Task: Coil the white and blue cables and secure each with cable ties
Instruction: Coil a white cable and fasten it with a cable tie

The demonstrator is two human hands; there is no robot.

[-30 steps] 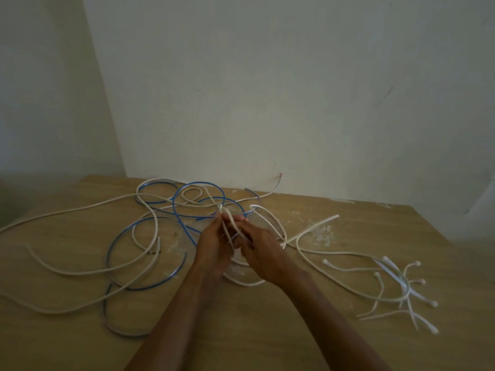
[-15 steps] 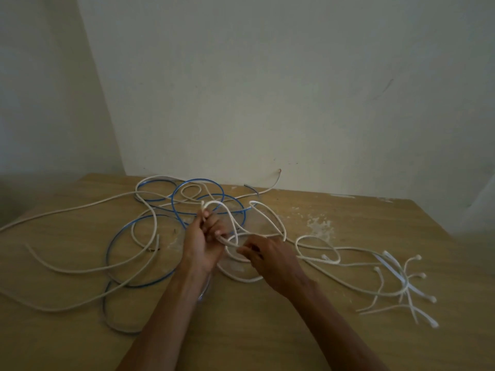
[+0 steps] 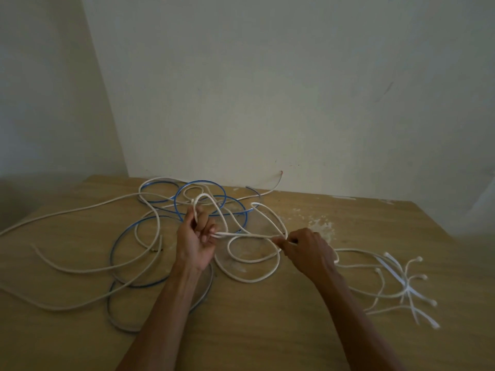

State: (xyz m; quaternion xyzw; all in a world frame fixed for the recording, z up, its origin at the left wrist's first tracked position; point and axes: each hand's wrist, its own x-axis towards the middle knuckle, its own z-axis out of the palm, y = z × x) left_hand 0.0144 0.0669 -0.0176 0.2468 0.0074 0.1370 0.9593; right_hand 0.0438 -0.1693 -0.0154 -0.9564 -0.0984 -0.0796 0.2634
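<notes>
Far to the left of the left hand (image 3: 194, 246), slack runs of the white cable (image 3: 246, 235) are spread over the table (image 3: 267, 330) and carried off its edge. Beyond that hand and just to its left, the blue cable (image 3: 199, 181) is left in loose rings, crossed by white strands and touched by neither hand. The left hand is raised over the tangle, its fingers curled round a small loop of white cable that stands up above the knuckles. Between the hands, one length of the same cable is drawn almost straight. The right hand (image 3: 308, 250) is closed in a pinch on the far end of that length. Further right, well apart from that hand, the cable ties (image 3: 404, 282) are fanned out on the table, untouched.

A second ago both hands were bunched together over the tangle. Since then the right hand has been carried away to the right, and the hands are now held well apart with cable stretched between them. This is judged to be a length pulled free and measured out for the next turn of the coil. The white coil is therefore only just begun. Most of the white cable is yet to be gathered. The blue cable and every tie are still to be dealt with. Snagging on the crossed blue rings is a likely risk as more slack is drawn in.
</notes>
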